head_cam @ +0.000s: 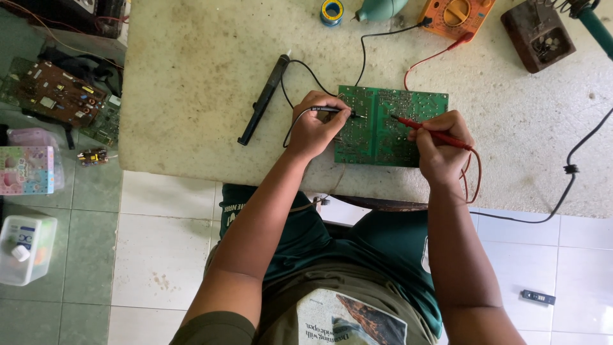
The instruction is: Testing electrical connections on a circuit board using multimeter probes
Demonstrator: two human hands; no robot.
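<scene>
A green circuit board [383, 137] lies solder-side up on the pale worktable [191, 76]. My left hand [316, 128] grips a black test probe [332, 110], its tip touching the board's left edge. My right hand [440, 147] grips a red test probe [424, 130], its tip resting near the board's middle. Black and red leads run from the probes up to an orange multimeter [454, 14] at the table's far edge.
A black soldering iron [263, 100] lies left of the board. A solder spool [331, 11], a teal tool [380, 9] and a rusty iron stand [536, 35] sit at the back. Another circuit board [60, 92] and plastic boxes [25, 249] lie on the floor, left.
</scene>
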